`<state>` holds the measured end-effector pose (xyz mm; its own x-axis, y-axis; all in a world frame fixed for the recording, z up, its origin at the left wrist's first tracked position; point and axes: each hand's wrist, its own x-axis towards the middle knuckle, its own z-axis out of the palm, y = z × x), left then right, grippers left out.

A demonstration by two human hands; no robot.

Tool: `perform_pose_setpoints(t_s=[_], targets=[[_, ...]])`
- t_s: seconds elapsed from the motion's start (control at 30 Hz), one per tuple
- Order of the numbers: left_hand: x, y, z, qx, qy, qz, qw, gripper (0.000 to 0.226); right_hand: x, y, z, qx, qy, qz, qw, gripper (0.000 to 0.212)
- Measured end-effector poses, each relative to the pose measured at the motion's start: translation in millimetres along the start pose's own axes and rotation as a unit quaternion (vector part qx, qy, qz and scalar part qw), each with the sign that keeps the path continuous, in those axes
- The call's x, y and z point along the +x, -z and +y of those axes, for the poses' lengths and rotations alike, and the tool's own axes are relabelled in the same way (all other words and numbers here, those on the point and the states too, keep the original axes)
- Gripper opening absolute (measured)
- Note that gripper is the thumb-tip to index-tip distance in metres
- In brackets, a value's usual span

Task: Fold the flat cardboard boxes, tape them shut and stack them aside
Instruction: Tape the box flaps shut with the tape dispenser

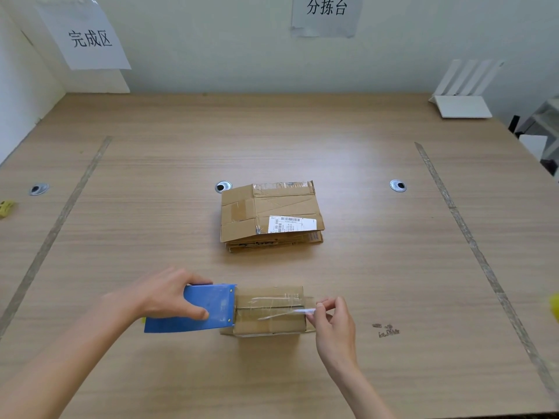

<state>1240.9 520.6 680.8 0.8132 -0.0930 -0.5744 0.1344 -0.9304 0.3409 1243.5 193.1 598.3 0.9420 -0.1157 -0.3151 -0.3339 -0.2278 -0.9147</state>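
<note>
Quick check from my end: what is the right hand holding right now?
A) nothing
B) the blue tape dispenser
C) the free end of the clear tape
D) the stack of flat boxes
C: the right hand pinches the free end of the clear tape at the right edge of the folded box, while the left hand grips the blue tape dispenser at the box's left edge.

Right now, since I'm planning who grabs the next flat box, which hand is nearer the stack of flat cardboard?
Right. The right hand pinches the tape end just below the stack of flat cardboard; the left hand grips the blue tape dispenser farther off to the lower left.
</note>
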Motion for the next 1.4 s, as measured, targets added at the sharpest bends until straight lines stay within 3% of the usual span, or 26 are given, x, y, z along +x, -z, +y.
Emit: perform_pose_setpoints(t_s=[0.47, 0.63, 0.77, 0.93, 1.0, 1.07, 1.13, 1.2, 1.3, 1.4], targets=[[-3.7, -7.9, -3.7, -0.023, 0.016, 0.015, 1.000, 0.042, 8.2, 2.5, 9.6, -0.148, 0.009, 0.013, 0.989, 0.019], [-4.0, -8.9, -4.8, -0.019, 0.014, 0.019, 1.000, 0.044, 21.3, 2.3, 14.0, -0.067, -0.146, -0.044, 0.986, 0.018], [-4.4, -7.2, -3.0, -0.010, 0.008, 0.024, 1.000, 0.041, 33.2, 9.1, 20.7, 0.104, -0.271, -0.102, 0.951, 0.022], [-5.0, -7.1, -7.8, -0.007, 0.001, 0.026, 1.000, 0.042, 23.5, 11.1, 36.3, 0.136, -0.331, -0.065, 0.931, 0.031], [-5.7, -7.2, -10.8, -0.008, 0.000, 0.029, 1.000, 0.042, 20.1, 14.6, 32.1, 0.082, -0.251, 0.024, 0.964, 0.024], [-6.7, -7.4, -12.9, -0.007, 0.002, 0.030, 1.000, 0.042, 11.5, 15.0, 15.2, -0.083, -0.055, 0.120, 0.988, 0.022], [-6.6, -7.7, -12.9, -0.015, 0.001, 0.026, 1.000, 0.043, -4.2, -1.7, -15.3, -0.178, 0.200, 0.078, 0.960, 0.028], [-6.8, -8.8, -12.0, -0.023, -0.006, 0.017, 1.000, 0.046, -11.1, -36.3, -33.2, -0.258, 0.346, -0.050, 0.901, 0.036], [-9.0, -9.9, -12.8, -0.024, -0.014, 0.010, 1.000, 0.048, -8.6, -76.2, -36.9, -0.371, 0.323, -0.165, 0.855, 0.048], [-13.0, -8.0, -22.2, -0.041, -0.011, 0.021, 0.999, 0.051, -4.5, -83.4, -16.7, -0.455, 0.305, -0.176, 0.818, 0.051]])
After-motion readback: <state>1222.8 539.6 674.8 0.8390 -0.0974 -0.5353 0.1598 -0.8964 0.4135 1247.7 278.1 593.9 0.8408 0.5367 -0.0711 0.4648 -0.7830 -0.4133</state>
